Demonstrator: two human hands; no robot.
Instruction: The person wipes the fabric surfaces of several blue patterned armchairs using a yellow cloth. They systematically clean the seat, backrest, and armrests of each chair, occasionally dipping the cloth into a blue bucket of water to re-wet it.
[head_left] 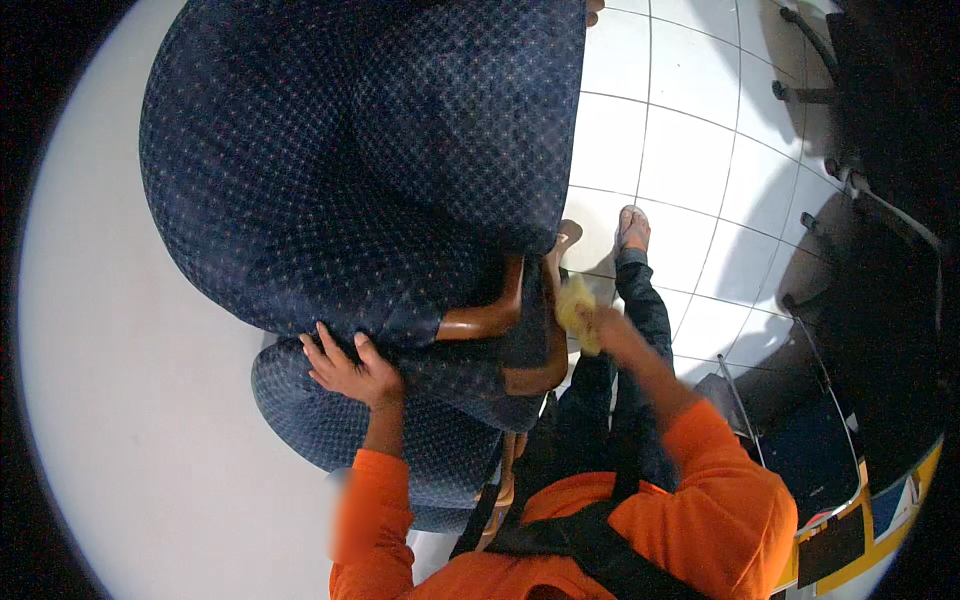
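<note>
L hand (358, 376), 8 o'clk: fingers spread on edge of navy chair (340, 180). R hand (608, 328), 3 o'clk: gripping yellow cloth (576, 310) nr wood frame (542, 378). Tile floor (685, 150) spreads wide, 2 o'clk.

Shows, at left, a smooth, plain off-white surface (130, 400), hard to tell as wall or floor. Has glossy white square floor tiles (690, 150) with thin dark joints at upper right, crossed by soft grey shadows (762, 235). Includes slim black furniture legs (808, 95) along the right, running into deep darkness. Lower down, includes a dark, seat-like panel (805, 470) between pale, tubular metal rails (739, 405). Near the lower right corner, shows a yellow-edged, straight-sided structure (845, 577) with a dark rectangular panel (833, 550).
</note>
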